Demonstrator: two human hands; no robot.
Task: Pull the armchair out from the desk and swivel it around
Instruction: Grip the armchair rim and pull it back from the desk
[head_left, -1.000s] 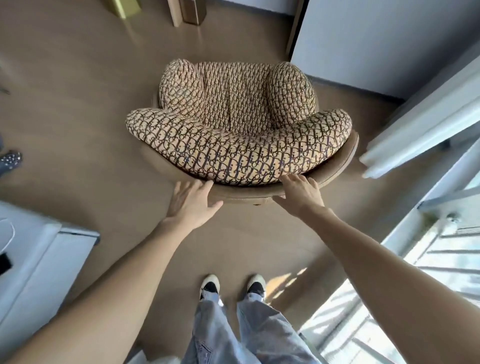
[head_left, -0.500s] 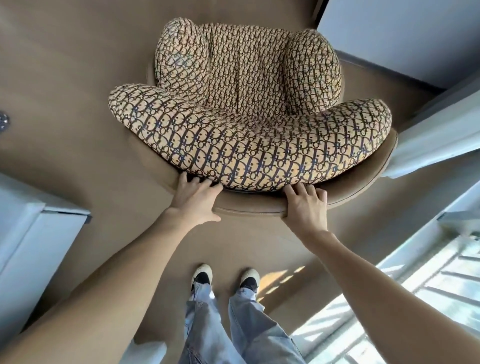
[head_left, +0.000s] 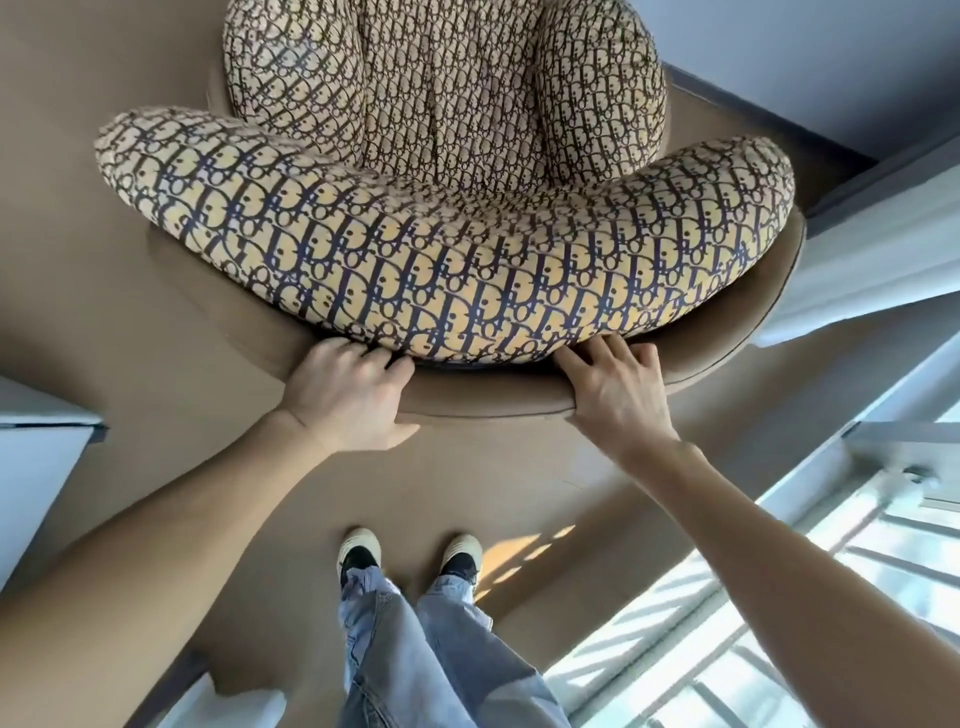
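The armchair (head_left: 441, 244) fills the upper half of the view, seen from above and behind. It has patterned beige-and-navy cushions in a smooth brown shell. My left hand (head_left: 348, 395) grips the shell's back rim left of centre, fingers curled over the edge under the back cushion, thumb below. My right hand (head_left: 615, 389) holds the same rim right of centre, fingertips tucked under the cushion. Both arms are stretched forward. The chair's base is hidden beneath the seat.
Brown floor (head_left: 104, 312) surrounds the chair. A white furniture edge (head_left: 41, 467) juts in at the left. A white wall and sill (head_left: 857, 270) stand right of the chair, and a bright window (head_left: 779, 623) at lower right. My feet (head_left: 410, 556) are just behind the chair.
The chair has come closer and looms larger in view. Both hands went from touching the back rim to curling over it and gripping. The view tilted further down.
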